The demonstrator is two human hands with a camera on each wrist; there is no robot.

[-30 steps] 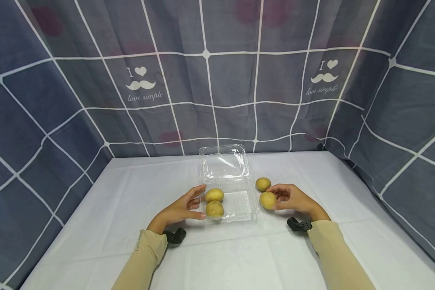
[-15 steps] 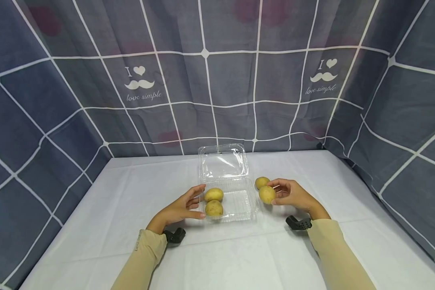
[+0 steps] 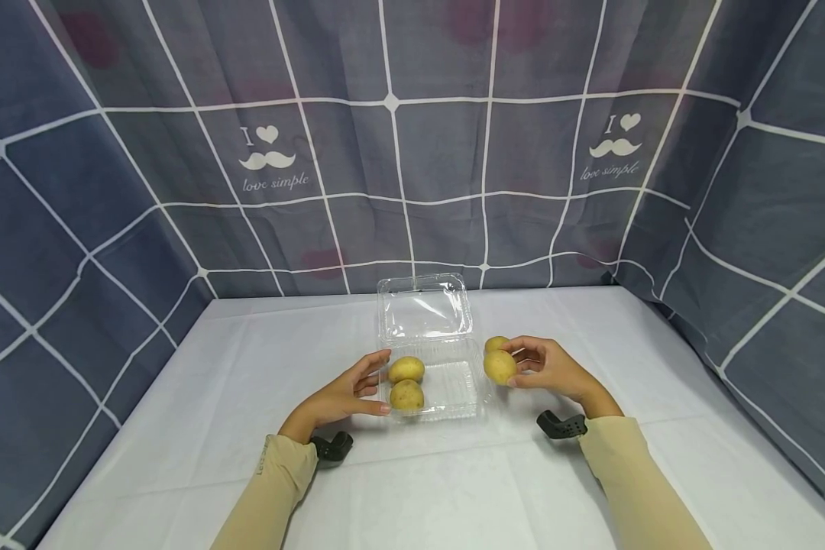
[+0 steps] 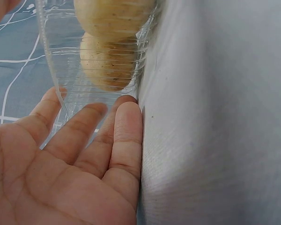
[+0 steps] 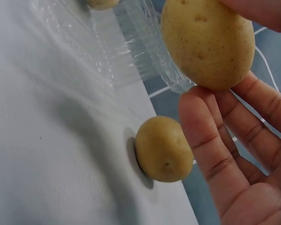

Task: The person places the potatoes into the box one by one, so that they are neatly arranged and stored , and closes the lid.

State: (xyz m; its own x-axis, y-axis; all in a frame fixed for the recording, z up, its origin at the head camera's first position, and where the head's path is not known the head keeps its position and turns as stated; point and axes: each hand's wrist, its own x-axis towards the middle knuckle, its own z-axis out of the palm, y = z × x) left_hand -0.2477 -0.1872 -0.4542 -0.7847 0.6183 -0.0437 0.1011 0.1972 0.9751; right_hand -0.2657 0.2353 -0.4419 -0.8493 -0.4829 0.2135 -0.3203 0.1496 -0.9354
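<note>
Right hand (image 3: 553,372) pinches a potato (image 3: 499,367) above the table (image 3: 426,481), just beside the right edge of the clear box (image 3: 455,388); another potato (image 5: 163,149) sits behind it, nearer the table's far edge. Left hand (image 3: 347,393), loosely spread, at the box's left edge, and two potatoes (image 3: 407,396) lie inside at that end!

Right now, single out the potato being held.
The potato in the right grip; two others sit in the clear container, the fourth on the white table.

The left forearm (image 3: 268,489) and right forearm (image 3: 639,481) reach forward. The left hand (image 3: 344,393) has its fingers (image 4: 75,136) extended and slightly spread; the right hand (image 3: 550,372) pinches between thumb (image 5: 269,11) and fingertips (image 5: 195,105).
</note>
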